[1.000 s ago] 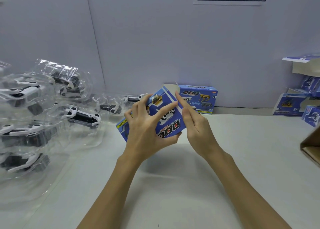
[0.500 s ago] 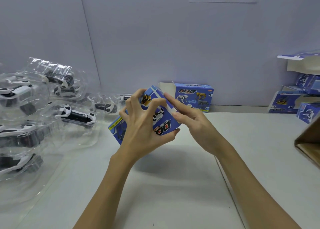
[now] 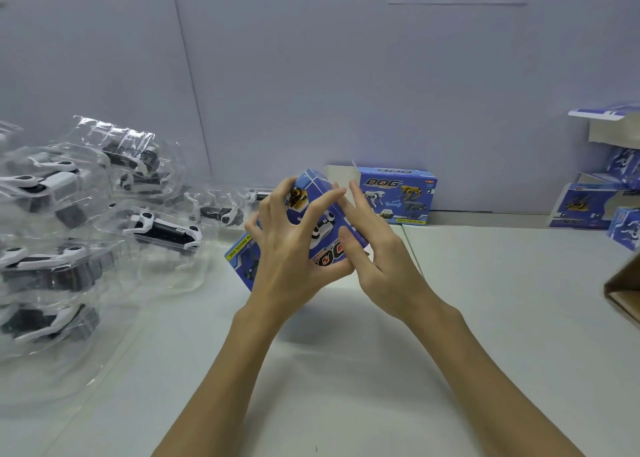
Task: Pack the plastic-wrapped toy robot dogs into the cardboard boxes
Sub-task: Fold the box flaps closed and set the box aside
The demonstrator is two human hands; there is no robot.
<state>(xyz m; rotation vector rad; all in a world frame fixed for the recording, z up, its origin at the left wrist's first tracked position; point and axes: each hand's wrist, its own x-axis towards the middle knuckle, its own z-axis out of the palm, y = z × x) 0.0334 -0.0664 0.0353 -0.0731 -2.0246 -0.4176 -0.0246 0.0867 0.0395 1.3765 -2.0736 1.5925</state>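
The small blue printed cardboard box (image 3: 313, 226) carries toy-dog pictures, a yellow dog near its upper end, a white one mid-face, and red-and-white "DOG" lettering that reads upside down. It is held tilted above the white table (image 3: 485, 300), long axis running from lower left, away from the grip, up to the right toward the wall. The left hand (image 3: 294, 259) grasps it across the printed face, fingers curled over the top edge and thumb under the lower one. The right hand (image 3: 377, 262) meets the box's right end, fingers fairly straight, pressing a white flap. Left of the grip lie the clear plastic-wrapped black-and-white toy robot dogs (image 3: 162, 229); beyond it stands an open blue box (image 3: 396, 195) against the wall
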